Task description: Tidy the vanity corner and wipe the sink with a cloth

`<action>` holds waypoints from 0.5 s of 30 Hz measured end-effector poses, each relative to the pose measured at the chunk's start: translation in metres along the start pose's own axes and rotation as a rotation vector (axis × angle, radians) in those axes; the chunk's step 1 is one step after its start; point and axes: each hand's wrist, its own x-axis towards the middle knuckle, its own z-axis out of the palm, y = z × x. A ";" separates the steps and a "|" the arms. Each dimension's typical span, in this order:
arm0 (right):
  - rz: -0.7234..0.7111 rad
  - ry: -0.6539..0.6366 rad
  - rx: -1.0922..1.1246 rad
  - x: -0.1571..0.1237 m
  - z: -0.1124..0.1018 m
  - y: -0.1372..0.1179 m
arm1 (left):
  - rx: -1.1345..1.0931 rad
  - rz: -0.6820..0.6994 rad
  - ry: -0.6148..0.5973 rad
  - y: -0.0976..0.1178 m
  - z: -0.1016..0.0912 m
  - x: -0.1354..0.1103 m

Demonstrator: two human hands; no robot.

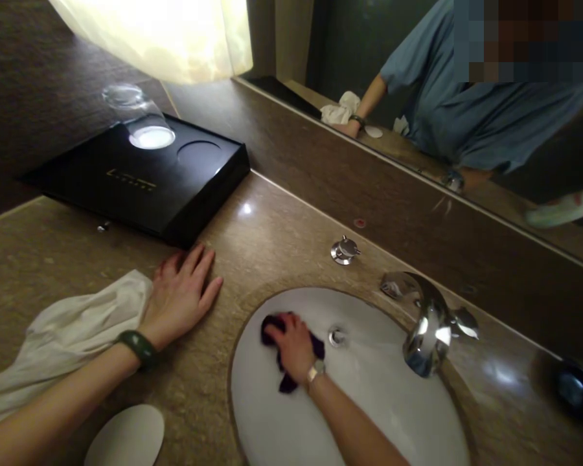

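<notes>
My right hand (296, 346) presses a dark purple cloth (287, 382) against the inside wall of the white oval sink (369, 401), left of the drain (337, 336). Its fingers are bent over the bunched cloth. On the stone counter, my left hand (182, 285) lies flat with its fingers apart, close to the front corner of a black box (140, 175). A white cloth (87, 323) lies crumpled beside that wrist, partly behind the forearm. Below it is a white rounded object (126, 437), cut off by the frame edge; its kind is unclear.
A chrome faucet (427, 336) arches over the sink's right side, with a handle (344, 250) behind the basin. A drinking glass (140, 116) stands upside down on the box, under a lit lamp shade (160, 32). A mirror (359, 52) runs along the wall. Something dark (576, 388) sits at far right.
</notes>
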 end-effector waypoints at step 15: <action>0.007 0.027 -0.091 -0.013 0.008 0.016 | 0.049 0.002 -0.110 0.007 -0.005 0.000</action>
